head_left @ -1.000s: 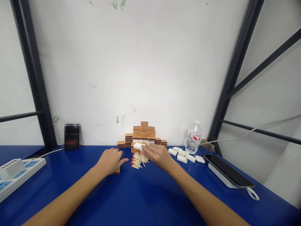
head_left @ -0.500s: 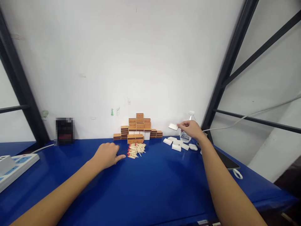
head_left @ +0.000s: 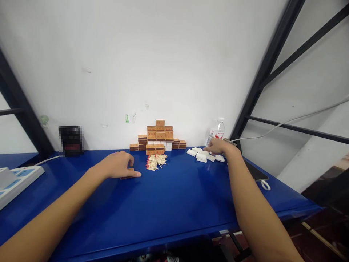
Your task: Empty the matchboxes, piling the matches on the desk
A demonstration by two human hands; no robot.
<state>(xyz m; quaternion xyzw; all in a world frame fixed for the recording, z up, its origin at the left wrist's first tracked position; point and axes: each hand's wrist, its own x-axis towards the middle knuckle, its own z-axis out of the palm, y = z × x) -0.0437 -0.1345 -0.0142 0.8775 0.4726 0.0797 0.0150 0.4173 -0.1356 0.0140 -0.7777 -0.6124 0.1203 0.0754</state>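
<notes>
My left hand rests low over the table, its fingers bent around an orange matchbox and its thumb stretched along the front. Most of that box is hidden beneath the palm. My right hand is down at a pile of white matchbox trays, fingers closed together at the pile's upper edge. Whether a tray is between those fingertips is hidden. Loose red-headed matches lie in a heap in the middle. Behind them, orange matchboxes are stacked in a stepped structure against the wall, with white pieces set in its lower part.
A clear plastic bottle stands behind my right hand. Right of the trays lie a small white rounded case and a dark phone-like slab. A white power strip and a blurred black object are at left.
My right hand has lowered the white tray it held onto the pile. An orange matchbox now shows under my left hand. The whole view has shifted slightly.
</notes>
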